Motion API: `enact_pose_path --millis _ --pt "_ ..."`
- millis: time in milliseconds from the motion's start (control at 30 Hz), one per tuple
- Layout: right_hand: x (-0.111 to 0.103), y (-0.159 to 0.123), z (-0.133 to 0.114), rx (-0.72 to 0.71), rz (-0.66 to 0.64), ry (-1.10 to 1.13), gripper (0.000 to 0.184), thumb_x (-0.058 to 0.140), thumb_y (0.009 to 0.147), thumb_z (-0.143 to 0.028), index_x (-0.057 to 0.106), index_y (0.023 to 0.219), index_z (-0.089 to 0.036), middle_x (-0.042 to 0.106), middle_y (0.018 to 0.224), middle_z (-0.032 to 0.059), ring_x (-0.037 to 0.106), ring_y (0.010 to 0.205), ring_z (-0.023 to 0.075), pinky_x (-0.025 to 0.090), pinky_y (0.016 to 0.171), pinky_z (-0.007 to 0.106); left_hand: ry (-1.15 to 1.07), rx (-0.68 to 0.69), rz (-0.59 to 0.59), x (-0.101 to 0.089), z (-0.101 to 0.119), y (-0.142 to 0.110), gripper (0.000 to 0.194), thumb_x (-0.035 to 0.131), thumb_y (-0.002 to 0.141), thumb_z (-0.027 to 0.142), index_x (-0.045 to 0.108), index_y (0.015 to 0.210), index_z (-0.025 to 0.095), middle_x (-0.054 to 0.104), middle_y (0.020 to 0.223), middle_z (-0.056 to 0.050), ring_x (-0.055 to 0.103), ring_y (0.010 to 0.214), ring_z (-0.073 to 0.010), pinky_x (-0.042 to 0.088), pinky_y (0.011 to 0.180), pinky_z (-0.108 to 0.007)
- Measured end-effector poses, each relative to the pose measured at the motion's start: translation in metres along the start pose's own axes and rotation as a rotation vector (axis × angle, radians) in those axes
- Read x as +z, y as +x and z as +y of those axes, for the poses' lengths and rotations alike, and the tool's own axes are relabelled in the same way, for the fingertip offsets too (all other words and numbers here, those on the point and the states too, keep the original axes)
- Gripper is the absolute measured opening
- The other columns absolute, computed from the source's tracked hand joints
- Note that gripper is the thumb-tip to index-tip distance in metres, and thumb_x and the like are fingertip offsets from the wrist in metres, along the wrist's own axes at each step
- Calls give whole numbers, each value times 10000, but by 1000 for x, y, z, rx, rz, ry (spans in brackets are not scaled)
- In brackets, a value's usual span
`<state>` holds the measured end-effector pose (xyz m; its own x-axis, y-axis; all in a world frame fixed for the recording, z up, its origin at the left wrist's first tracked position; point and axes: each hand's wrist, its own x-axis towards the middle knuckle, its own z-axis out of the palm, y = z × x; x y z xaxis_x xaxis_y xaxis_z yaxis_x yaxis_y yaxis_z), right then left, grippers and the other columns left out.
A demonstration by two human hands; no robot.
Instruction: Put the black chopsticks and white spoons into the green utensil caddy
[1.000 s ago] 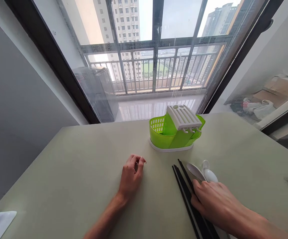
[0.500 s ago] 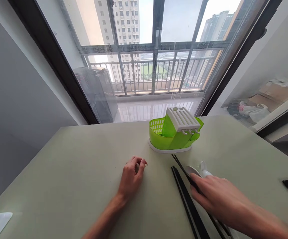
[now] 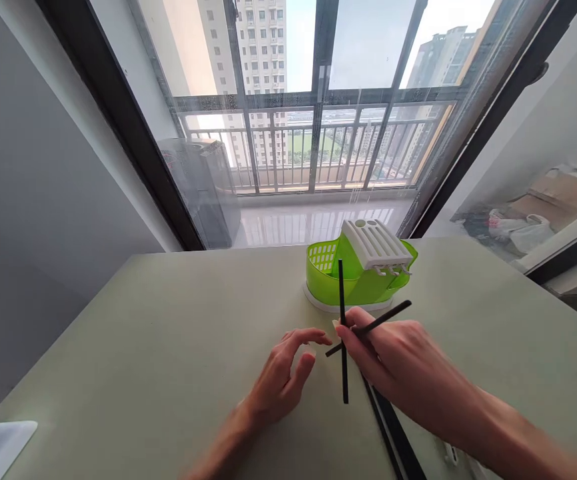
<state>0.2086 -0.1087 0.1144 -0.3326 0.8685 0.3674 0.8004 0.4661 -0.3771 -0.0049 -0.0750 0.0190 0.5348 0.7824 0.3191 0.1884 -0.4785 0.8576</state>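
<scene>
two slim, straight, plain black chopsticks (image 3: 342, 300) cross in the grasp of the right hand (image 3: 398, 357), one pointing toward the green caddy (image 3: 366, 290), the other slanting sideways. they are above the table (image 3: 183, 347), beside the left hand (image 3: 283, 377), its thumb and fingers loosely parted.

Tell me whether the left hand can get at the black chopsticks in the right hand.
Likely yes: the left hand is open beside the black chopsticks, whose ends jut clear of the right hand.
</scene>
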Motion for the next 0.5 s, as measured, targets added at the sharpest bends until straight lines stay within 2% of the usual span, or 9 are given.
enact_pose_path --millis 100,267,367,500 --pt "12 2 3 2 -6 35 219 360 1119 -327 493 973 -233 589 590 -75 590 452 147 272 508 304 40 34 -26 2 -3 -2 367 501 1065 418 592 1357 214 722 1299 -80 639 1233 -216 437 1099 -334" --pt "21 8 2 -24 38 29 221 359 1116 -321 529 1048 -197 646 599 -58 622 432 162 270 482 308 121 28 3 7 -2 0 250 658 991 328 673 1198 190 771 1153 -65 686 1085 -199 496 995 -295" --pt "21 12 1 -41 52 40 220 370 1108 -305 546 1048 -188 635 576 -61 620 419 166 287 473 306 141 44 14 10 -2 1 146 631 1008 260 707 1120 203 786 1067 -38 693 1011 -178 504 961 -279" --pt "19 14 4 -44 56 77 231 388 1105 -302 584 1073 -183 637 601 -57 627 452 159 328 495 293 144 40 33 11 -7 2 152 623 1023 273 748 1085 214 794 1022 -27 703 959 -167 519 926 -270"
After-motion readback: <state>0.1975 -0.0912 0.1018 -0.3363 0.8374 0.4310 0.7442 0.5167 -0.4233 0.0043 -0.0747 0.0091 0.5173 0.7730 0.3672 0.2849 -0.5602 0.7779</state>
